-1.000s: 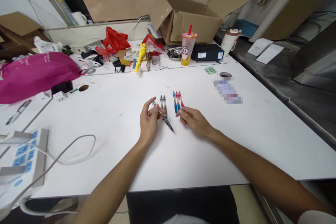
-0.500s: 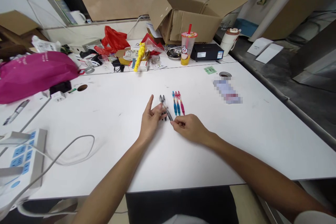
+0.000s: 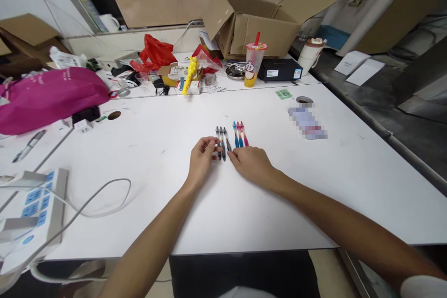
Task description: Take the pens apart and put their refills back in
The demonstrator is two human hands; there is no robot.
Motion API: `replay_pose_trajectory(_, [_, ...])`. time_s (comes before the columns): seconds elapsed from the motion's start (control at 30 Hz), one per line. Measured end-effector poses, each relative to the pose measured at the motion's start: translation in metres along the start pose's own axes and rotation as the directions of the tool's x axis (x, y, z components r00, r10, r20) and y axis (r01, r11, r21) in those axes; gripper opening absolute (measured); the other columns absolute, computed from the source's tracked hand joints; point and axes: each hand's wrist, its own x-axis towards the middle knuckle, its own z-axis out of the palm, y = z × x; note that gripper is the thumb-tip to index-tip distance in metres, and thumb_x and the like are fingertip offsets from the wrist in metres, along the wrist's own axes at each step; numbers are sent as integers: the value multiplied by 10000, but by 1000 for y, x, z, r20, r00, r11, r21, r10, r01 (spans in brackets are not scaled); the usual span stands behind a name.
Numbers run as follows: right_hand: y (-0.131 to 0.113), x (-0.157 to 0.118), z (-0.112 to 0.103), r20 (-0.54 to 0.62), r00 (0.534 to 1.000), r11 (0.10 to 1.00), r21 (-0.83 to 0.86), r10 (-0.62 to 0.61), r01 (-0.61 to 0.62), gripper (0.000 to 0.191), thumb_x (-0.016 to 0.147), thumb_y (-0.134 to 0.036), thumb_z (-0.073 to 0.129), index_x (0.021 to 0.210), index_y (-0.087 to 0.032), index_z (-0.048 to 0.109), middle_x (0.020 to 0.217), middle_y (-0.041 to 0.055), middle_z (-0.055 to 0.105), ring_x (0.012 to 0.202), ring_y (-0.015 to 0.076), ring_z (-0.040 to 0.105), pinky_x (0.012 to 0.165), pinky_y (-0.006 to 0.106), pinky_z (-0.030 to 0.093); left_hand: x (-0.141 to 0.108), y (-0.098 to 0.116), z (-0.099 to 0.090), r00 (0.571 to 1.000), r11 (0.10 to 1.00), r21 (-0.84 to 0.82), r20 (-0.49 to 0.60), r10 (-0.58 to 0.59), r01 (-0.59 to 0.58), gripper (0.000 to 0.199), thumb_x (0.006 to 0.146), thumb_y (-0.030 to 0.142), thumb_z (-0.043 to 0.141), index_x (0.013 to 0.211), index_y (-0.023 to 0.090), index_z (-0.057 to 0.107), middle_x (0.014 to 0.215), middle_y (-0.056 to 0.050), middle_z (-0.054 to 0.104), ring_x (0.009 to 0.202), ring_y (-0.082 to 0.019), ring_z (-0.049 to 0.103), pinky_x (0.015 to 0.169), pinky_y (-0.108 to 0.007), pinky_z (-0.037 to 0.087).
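Observation:
Three black pens (image 3: pixel 223 144) lie side by side on the white table, pointing away from me. Just to their right are two blue pens (image 3: pixel 238 137) and a pink pen (image 3: pixel 245 135), their lower ends hidden behind my right hand. Beside the leftmost black pen is my left hand (image 3: pixel 200 160), its curved fingers apart and touching or nearly touching that pen. My right hand (image 3: pixel 254 163) rests palm down, thumb apart from the fingers and against the lower end of the rightmost black pen. Its fingertips are partly hidden at the coloured pens.
A power strip (image 3: pixel 52 214) with a looping cable lies at the left, near a magenta bag (image 3: pixel 56 98). Along the back stand a drink cup (image 3: pixel 252 67), a black box (image 3: pixel 279 70) and an open carton (image 3: pixel 261 32). A tape roll (image 3: pixel 304 100) lies at the right.
The black pen pinched in my right hand now lies beside the other two. My right thumb has parted from the fingers, and my left index finger has come down from its raised pose.

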Motion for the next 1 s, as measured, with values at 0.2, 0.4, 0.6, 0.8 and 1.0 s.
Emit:
replay_pose_trajectory(0.2, [0,0,-5,-17,999,997,-77,-27,26,501,1056,-447,319,839,-191,691,793,81,722,723,232,656,632,334,393,-2,2,0,1000,1000,8,23,-6,6,181,901,346,620,971,181,646,1045,-89,704,778,-157,684,589,-257,482])
replay_pose_trajectory(0.4, [39,4,-6,-193,851,870,-170,-489,462,398,963,-338,555,1320,-167,591,1428,145,581,1330,317,495,995,448,456,-3,3,2,1000,1000,1,32,-2,2,182,889,345,633,957,177,643,1007,-85,709,746,-152,672,569,-247,469])
replay_pose_trajectory(0.6, [54,14,5,-172,828,833,-273,-534,481,344,1031,-212,441,1327,-134,597,1365,161,642,1331,300,528,994,478,466,-2,0,1,999,1000,1,31,-6,6,178,893,340,625,957,175,644,975,-80,709,727,-148,667,556,-244,455])
replay_pose_trajectory(0.8, [57,19,3,-330,747,817,-221,-577,533,325,1034,-199,443,1282,-177,652,1350,153,650,1308,300,532,960,475,482,-2,3,1,1000,1000,-2,30,-6,6,158,897,323,618,947,176,645,968,-79,708,721,-144,665,561,-245,461])
replay_pose_trajectory(1.0, [61,19,-5,-451,772,862,12,-448,507,334,1049,-267,410,1242,-240,682,1019,89,737,927,250,621,811,429,525,-3,4,0,1000,1000,-1,14,-4,4,164,910,325,612,965,178,659,997,-89,716,750,-153,678,564,-243,471])
